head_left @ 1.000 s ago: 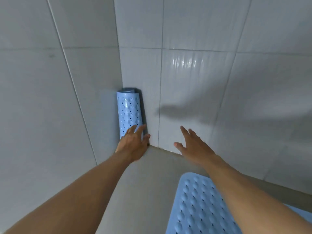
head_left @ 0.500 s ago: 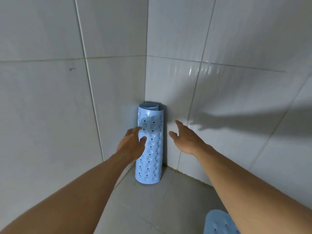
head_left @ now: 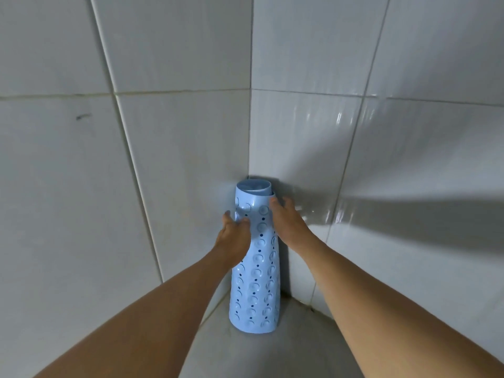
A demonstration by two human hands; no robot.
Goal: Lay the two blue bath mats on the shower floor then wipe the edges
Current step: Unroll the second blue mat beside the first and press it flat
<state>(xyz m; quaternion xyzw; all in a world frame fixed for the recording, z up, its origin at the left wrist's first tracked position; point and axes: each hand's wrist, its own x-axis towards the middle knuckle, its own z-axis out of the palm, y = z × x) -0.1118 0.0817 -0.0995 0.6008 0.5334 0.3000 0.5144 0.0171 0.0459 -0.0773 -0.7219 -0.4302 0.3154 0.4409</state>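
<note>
- Two tiled walls (head_left: 177, 159) meet at the back, hemming in the corner.
- The grey floor (head_left: 272, 356) opens toward the viewer.
- The rolled blue mat (head_left: 256, 282) stands upright in the floor's far corner.
- The left hand (head_left: 234, 236) and right hand (head_left: 286, 222) grip its upper part, fingers curled round either side.

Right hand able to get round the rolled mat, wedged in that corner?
Probably yes. The right hand lies on the upper right side of the rolled mat, thumb in front, fingers toward the wall. The wall sits close behind, yet nothing else blocks it; the left hand holds the other side.
</note>
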